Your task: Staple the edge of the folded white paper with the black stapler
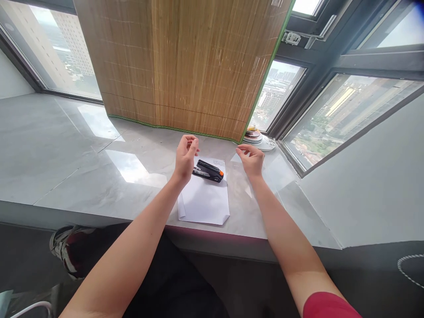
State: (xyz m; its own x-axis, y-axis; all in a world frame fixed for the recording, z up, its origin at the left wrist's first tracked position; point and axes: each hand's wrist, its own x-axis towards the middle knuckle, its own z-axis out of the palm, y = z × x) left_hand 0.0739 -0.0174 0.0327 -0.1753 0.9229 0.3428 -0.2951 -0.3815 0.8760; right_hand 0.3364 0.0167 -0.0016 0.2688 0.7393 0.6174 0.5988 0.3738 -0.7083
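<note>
My left hand (186,158) is raised over the left edge of a stack of white paper (203,201), with its fingers curled in toward the thumb. Anything inside that curl is hidden. Beside it, on the upper part of the paper, lies a black stapler (209,171) with an orange piece at its right end; my left hand covers part of its left end. Right of the paper is my right hand (252,161), its thumb and fingertips drawn together in a pinch. Whether something tiny is between them I cannot make out. Neither hand visibly grips the stapler.
The paper rests on a grey marble-look window ledge (76,172). A bamboo blind (185,66) with green edging hangs down behind my hands. Stacked plates (254,138) stand by the window corner at right. A white wall (371,185) bounds the right side.
</note>
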